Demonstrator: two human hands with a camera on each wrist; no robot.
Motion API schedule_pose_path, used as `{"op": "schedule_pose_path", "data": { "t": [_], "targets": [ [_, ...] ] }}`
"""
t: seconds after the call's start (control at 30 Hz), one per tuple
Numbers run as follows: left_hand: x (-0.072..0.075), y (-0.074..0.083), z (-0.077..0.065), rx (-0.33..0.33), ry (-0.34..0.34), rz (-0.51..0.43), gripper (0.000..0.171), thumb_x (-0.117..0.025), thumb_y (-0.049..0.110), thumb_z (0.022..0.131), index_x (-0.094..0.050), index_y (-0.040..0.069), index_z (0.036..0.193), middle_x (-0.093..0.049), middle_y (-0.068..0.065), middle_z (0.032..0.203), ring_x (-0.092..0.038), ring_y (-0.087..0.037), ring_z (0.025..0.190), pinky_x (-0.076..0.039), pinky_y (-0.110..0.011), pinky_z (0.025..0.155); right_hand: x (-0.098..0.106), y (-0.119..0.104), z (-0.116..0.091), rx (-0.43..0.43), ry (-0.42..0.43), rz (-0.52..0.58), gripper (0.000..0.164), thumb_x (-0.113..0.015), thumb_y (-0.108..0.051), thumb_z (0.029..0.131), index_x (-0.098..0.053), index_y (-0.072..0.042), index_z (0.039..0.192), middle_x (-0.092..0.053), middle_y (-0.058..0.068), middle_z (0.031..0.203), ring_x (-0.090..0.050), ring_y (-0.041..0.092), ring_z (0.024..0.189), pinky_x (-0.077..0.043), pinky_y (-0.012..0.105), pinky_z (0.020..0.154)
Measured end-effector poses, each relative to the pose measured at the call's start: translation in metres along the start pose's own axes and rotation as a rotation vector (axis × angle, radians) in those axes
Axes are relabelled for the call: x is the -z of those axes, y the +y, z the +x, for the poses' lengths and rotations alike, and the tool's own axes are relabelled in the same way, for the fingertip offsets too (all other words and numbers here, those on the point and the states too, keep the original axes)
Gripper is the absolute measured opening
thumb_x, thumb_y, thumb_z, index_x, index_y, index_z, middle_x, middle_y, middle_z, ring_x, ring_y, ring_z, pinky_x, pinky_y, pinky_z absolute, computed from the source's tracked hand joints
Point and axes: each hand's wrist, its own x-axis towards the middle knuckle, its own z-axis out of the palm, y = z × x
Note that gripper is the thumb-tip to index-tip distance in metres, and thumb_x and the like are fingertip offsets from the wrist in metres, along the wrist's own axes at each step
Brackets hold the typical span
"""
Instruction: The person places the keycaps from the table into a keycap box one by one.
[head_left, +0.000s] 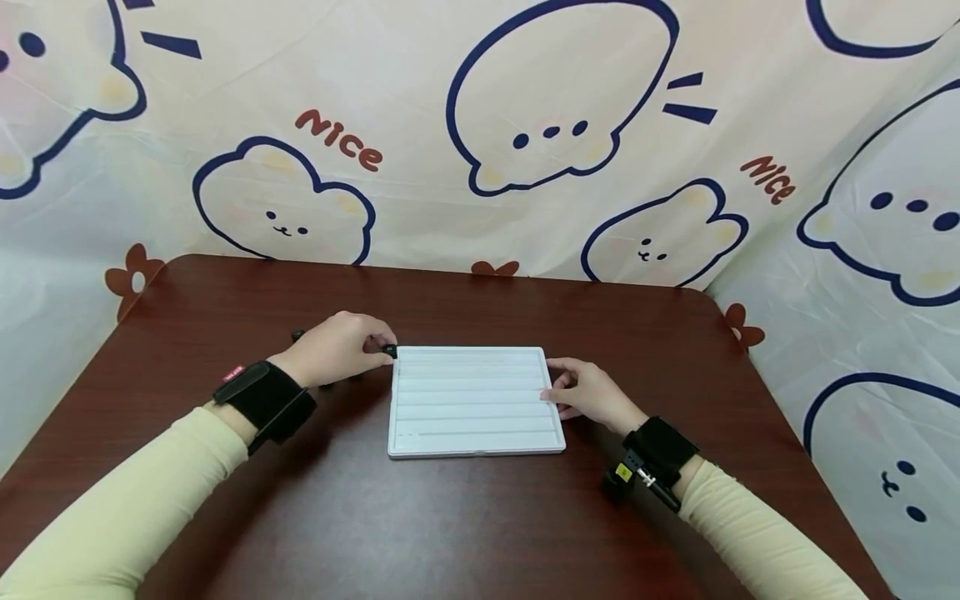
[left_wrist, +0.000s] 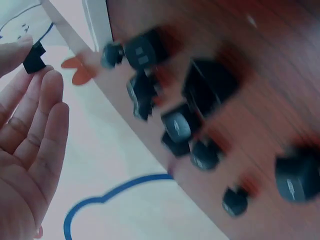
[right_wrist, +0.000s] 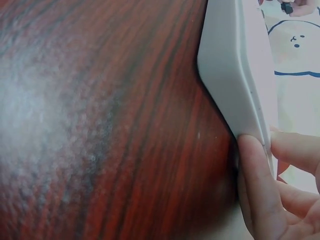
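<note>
A flat white ridged board (head_left: 468, 417) lies on the table in front of me, its raised lines running from side to side. My left hand (head_left: 341, 348) is at its far left corner and pinches a small black notched block (left_wrist: 35, 59) between thumb and fingertips. In the head view, that block overlaps the corner of the board. My right hand (head_left: 592, 392) grips the right edge of the board, with its fingers (right_wrist: 257, 175) against the smooth white side wall. Part of the board's right edge is hidden by this hand.
Several small black pieces lie left of the board; one is a hollow tapered piece (left_wrist: 210, 85), another a squarish piece with a pale mark (left_wrist: 297, 180). The dark brown wooden table (head_left: 465, 525) ends at a printed cloth (head_left: 420, 208) behind and at both sides.
</note>
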Motion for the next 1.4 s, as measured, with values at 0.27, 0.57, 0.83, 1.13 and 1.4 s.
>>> {"op": "schedule_pose_path", "data": {
  "t": [0.27,0.57,0.83,1.13,1.4],
  "targets": [
    [-0.012,0.018,0.016,-0.025,-0.01,0.076,0.021,-0.08,0.013,0.091,-0.077,0.005,0.11,-0.073,-0.006,0.099,-0.063,-0.019,0.082,-0.057,-0.034,0.077,0.001,0.001,0.001,-0.003,0.002,-0.005,0.062,-0.073,-0.006,0.095,-0.044,0.005,0.149,-0.058,0.014,0.094,-0.063,0.018,0.073,-0.06,0.031,0.067],
    [-0.02,0.039,0.035,-0.06,-0.055,0.098,0.024,-0.077,0.016,0.094,-0.076,0.005,0.115,-0.074,-0.007,0.106,-0.066,-0.02,0.092,-0.057,-0.037,0.085,0.001,0.001,0.002,-0.01,-0.004,-0.001,0.062,-0.073,-0.005,0.095,-0.045,0.005,0.149,-0.058,0.015,0.095,-0.063,0.018,0.074,-0.06,0.031,0.067],
    [-0.031,0.051,0.056,-0.055,-0.074,0.084,0.022,-0.077,0.016,0.094,-0.076,0.007,0.114,-0.072,-0.005,0.102,-0.061,-0.017,0.087,-0.055,-0.032,0.081,0.0,0.001,0.001,-0.01,-0.003,-0.001,0.063,-0.074,-0.007,0.095,-0.044,0.006,0.149,-0.059,0.014,0.094,-0.063,0.018,0.073,-0.06,0.031,0.066],
    [-0.04,0.073,0.08,-0.114,-0.088,0.076,0.012,-0.076,0.014,0.094,-0.076,0.009,0.105,-0.066,0.0,0.086,-0.056,-0.015,0.077,-0.05,-0.028,0.073,0.004,0.003,0.004,-0.039,-0.024,0.016,0.063,-0.073,-0.005,0.095,-0.043,0.005,0.15,-0.057,0.014,0.094,-0.062,0.016,0.072,-0.06,0.031,0.065],
    [-0.052,0.087,0.1,-0.143,-0.105,0.086,0.007,-0.075,0.014,0.095,-0.076,0.01,0.101,-0.065,0.001,0.084,-0.056,-0.014,0.076,-0.049,-0.027,0.072,0.004,0.002,0.004,-0.035,-0.042,0.029,0.063,-0.072,-0.005,0.096,-0.042,0.006,0.15,-0.057,0.014,0.094,-0.063,0.017,0.072,-0.06,0.03,0.066]
  ]
}}
